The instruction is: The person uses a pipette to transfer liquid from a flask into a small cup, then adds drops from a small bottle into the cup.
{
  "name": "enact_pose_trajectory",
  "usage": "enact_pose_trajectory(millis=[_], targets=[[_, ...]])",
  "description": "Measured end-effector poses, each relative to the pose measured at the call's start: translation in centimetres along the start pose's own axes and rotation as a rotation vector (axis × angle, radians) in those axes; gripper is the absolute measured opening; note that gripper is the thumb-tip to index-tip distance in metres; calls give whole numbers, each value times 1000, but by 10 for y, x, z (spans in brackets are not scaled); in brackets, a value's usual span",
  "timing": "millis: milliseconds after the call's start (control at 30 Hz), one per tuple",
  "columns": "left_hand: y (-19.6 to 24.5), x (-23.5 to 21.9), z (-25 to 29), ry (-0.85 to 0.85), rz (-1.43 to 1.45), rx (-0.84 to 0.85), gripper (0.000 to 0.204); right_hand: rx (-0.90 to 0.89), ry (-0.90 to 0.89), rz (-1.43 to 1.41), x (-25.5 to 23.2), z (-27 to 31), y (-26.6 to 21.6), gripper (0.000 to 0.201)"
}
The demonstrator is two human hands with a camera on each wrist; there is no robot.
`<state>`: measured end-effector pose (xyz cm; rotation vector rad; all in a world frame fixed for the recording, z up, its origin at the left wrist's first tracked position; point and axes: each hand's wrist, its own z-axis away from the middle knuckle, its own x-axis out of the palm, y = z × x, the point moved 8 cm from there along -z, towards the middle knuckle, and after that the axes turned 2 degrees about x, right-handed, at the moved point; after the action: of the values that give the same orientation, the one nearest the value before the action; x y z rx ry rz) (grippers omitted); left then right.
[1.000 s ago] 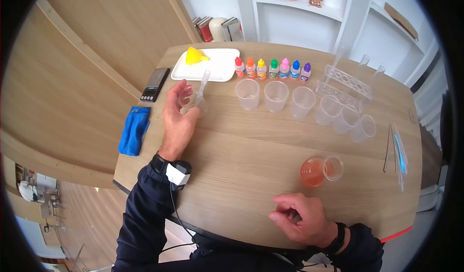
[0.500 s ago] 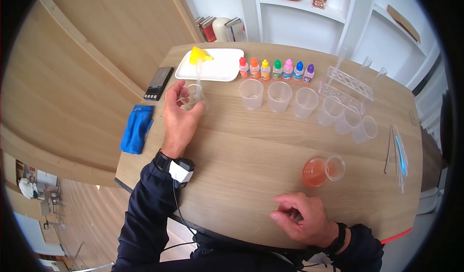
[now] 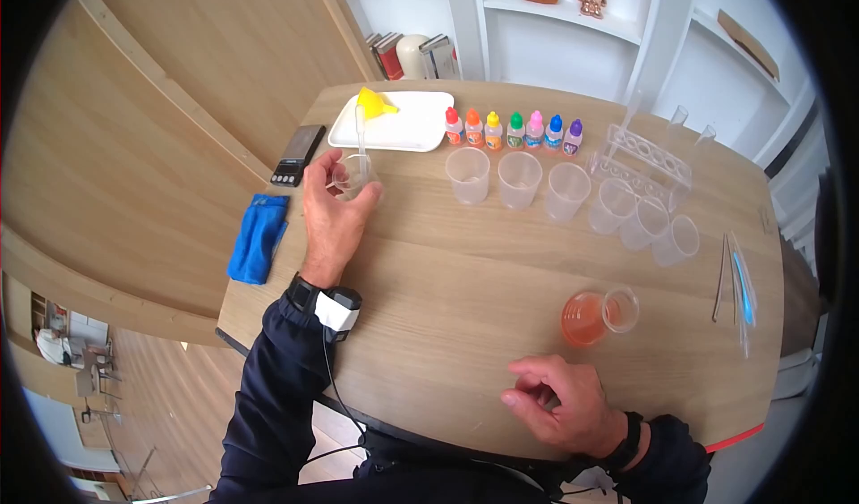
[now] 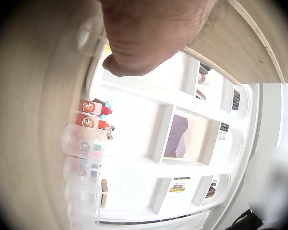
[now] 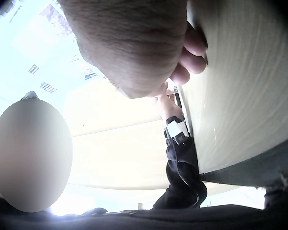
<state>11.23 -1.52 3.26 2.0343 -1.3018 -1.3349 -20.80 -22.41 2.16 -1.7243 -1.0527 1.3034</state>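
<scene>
In the head view my left hand [image 3: 335, 222] has its thumb and fingers curled round a clear beaker [image 3: 356, 171] on the table's left part. A clear plastic dropper pipette [image 3: 361, 132] stands nearly upright in it. The left wrist view shows part of the clear beaker [image 4: 89, 37] beyond the hand. My right hand [image 3: 565, 405] rests at the table's front edge with its fingers loosely curled, holding nothing. Just beyond it stands a conical flask [image 3: 586, 318] of orange-red liquid.
Behind the left hand lies a white tray [image 3: 416, 132] with a yellow funnel [image 3: 371, 105]. A black scale [image 3: 297, 155] and blue cloth [image 3: 259, 240] are to its left. Several dropper bottles [image 3: 493, 132], plastic cups [image 3: 519, 182] and a test-tube rack [image 3: 644, 155] stand rightward. Thin tools [image 3: 739, 294] lie far right.
The pipette has swung from leaning right to nearly upright in the beaker. My left hand keeps its grip on the beaker. The right hand has stayed as it was.
</scene>
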Motion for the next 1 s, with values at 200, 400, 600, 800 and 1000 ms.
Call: enact_pose_trajectory(millis=[200,400,600,800,1000], targets=[[-3,-1,-1,20,-26,15,72,9,-10,-2,1,1,2,30],[-10,-5,-6,39,-65,16,74,5,-12,-5,2,1,2,30],[-19,-10,-13,84,-94,12,74,-6,-7,-2,2,2,3,31],[-37,-17,-20,110,-66,-56,77,-3,-5,1,1,1,2,31],[34,-32,1,339,-362,477,74,-39,11,15,-1,1,-1,31]])
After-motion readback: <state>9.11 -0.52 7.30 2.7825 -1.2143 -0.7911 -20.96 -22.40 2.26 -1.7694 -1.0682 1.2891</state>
